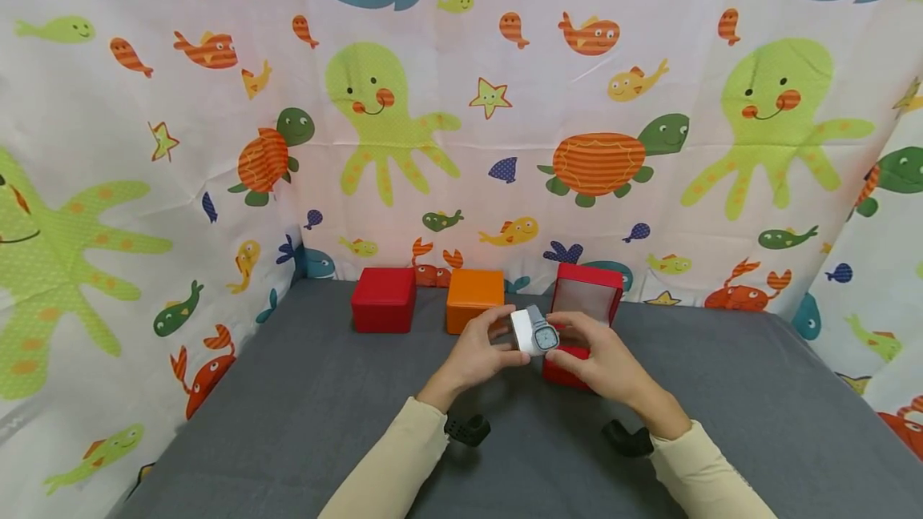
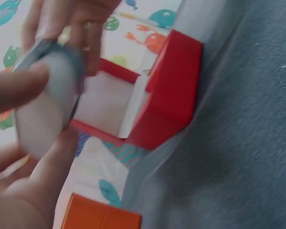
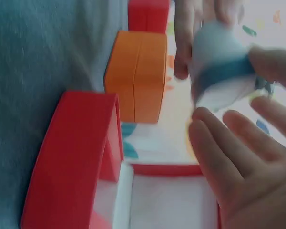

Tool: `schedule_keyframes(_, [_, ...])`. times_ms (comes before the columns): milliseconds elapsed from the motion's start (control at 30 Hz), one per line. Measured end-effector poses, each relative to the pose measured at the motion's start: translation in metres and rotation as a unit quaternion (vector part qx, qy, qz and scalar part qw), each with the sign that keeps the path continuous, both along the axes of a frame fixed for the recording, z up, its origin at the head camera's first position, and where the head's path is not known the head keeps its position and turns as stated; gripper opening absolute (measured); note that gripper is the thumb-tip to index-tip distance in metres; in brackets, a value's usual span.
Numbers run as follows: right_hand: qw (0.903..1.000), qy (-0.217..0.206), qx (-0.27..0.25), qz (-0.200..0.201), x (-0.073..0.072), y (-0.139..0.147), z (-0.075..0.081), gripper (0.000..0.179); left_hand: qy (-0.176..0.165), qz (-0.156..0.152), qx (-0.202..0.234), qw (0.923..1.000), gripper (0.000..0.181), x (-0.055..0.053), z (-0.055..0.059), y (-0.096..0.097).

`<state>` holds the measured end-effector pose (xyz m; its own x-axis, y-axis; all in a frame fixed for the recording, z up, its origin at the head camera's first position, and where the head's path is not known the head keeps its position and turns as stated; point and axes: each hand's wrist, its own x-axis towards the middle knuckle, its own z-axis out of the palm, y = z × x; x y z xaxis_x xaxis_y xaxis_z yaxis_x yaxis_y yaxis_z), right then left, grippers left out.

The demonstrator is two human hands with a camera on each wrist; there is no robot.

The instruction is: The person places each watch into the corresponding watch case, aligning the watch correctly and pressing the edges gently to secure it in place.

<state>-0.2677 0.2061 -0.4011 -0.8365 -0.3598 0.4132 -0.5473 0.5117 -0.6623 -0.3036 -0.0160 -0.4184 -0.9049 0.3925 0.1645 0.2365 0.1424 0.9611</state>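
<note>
A wristwatch (image 1: 546, 337) with a blue-grey strap is wrapped around a white cushion (image 1: 522, 332), held up just above the table. My left hand (image 1: 472, 355) grips the cushion's left end between thumb and fingers. From the other side my right hand (image 1: 609, 359) holds the watch with its thumb and fingertips. Behind and below the hands stands an open red box (image 1: 587, 287), its lid tipped back and its lining white. In the right wrist view the strap (image 3: 226, 74) crosses the cushion, somewhat blurred.
A closed red box (image 1: 384, 300) and a closed orange box (image 1: 474, 295) stand in a row at the back left. Grey cloth (image 1: 303, 407) covers the table. Behind it hangs a curtain (image 1: 490, 62) printed with sea animals.
</note>
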Motion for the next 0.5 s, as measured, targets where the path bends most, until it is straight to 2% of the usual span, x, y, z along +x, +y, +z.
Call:
schedule_keyframes(67, [0.9987,-0.046,-0.004,0.019,-0.002,0.006,0.001,0.059,0.003,-0.032,-0.013,0.9994,0.074,-0.002,0.001,-0.004])
schedule_keyframes(167, [0.9954,-0.086,-0.006,0.041,-0.004,0.009,0.001,0.068,0.001,-0.068,-0.028,0.9973,0.073,-0.003,0.003,-0.009])
schedule_keyframes(267, [0.9939,-0.096,-0.008,0.052,-0.005,0.011,0.001,0.071,-0.002,-0.089,-0.032,0.9955,0.072,-0.003,0.006,-0.013])
schedule_keyframes(500, [0.9910,-0.104,-0.028,0.079,-0.005,0.012,0.002,0.067,-0.004,-0.110,-0.030,0.9935,0.072,-0.001,0.011,-0.018])
